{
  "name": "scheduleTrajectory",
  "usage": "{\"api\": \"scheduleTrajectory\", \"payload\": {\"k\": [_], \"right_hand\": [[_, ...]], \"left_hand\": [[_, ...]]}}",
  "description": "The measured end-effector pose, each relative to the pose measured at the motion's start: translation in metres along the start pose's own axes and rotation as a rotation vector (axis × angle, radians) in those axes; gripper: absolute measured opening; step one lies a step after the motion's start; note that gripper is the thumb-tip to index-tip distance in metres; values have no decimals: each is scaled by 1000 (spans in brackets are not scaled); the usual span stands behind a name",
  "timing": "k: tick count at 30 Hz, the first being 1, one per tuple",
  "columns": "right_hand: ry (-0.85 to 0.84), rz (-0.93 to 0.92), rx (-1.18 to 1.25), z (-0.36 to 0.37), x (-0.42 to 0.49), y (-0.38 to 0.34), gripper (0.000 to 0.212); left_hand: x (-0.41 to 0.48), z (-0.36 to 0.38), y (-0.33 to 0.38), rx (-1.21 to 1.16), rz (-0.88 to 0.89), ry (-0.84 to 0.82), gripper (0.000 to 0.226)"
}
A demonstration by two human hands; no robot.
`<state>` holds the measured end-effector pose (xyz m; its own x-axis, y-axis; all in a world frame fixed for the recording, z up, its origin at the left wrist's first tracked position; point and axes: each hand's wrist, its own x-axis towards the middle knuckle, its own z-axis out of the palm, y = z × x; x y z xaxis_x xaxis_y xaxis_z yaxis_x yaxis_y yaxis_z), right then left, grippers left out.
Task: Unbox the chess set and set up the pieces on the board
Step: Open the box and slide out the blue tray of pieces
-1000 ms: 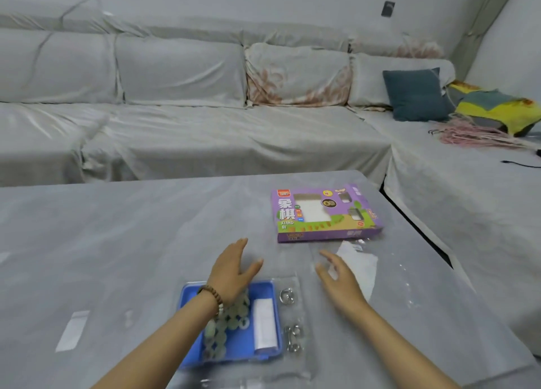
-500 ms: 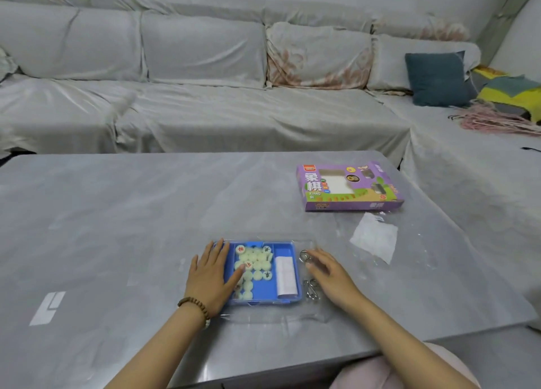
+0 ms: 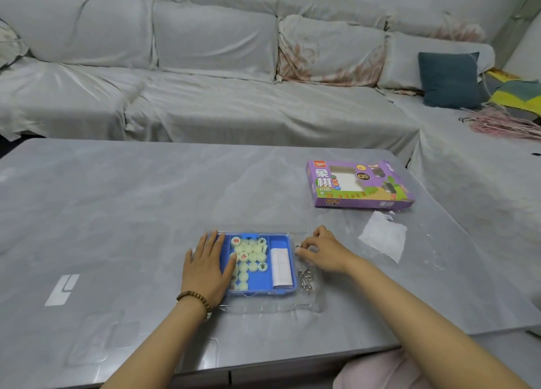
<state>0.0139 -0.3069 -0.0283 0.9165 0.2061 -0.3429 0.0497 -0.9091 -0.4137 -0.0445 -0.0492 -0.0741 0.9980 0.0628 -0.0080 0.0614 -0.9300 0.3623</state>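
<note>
A blue plastic tray (image 3: 289, 243) lies near the table's front edge inside a clear plastic shell (image 3: 310, 303). It holds several pale round chess pieces (image 3: 248, 257) and a rolled white paper (image 3: 281, 267). My left hand (image 3: 206, 267) rests flat on the tray's left side, fingers straight. My right hand (image 3: 323, 249) sits at the tray's right edge with curled fingertips pinching the clear shell near a metal ring. The purple chess box (image 3: 358, 183) lies farther back on the right.
Metal ring puzzles (image 3: 306, 279) lie in the shell right of the tray. A white paper sheet in clear wrap (image 3: 383, 236) lies right of my right hand. The grey table (image 3: 131, 213) ends close to me; a covered sofa (image 3: 234, 81) stands behind.
The view tilted down and the tray now sits farther from me. My left hand slid to the tray's left side, uncovering the pieces. My right hand moved in to the shell's right edge and curled.
</note>
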Motion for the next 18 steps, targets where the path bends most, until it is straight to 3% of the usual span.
{"api": "scheduleTrajectory", "payload": {"k": [3, 7, 11, 16, 18], "right_hand": [[-29, 21, 194, 3, -1, 3, 14], [136, 6, 405, 6, -4, 8, 9], [208, -27, 461, 1, -3, 14, 13], [207, -76, 310, -3, 6, 18, 6], [168, -60, 136, 2, 7, 14, 21]], "left_hand": [[-1, 0, 1, 8, -4, 9, 64], [7, 1, 8, 63, -15, 45, 64], [15, 3, 12, 9, 6, 162, 79], [17, 8, 10, -4, -6, 178, 71], [17, 8, 11, -6, -3, 169, 64]]}}
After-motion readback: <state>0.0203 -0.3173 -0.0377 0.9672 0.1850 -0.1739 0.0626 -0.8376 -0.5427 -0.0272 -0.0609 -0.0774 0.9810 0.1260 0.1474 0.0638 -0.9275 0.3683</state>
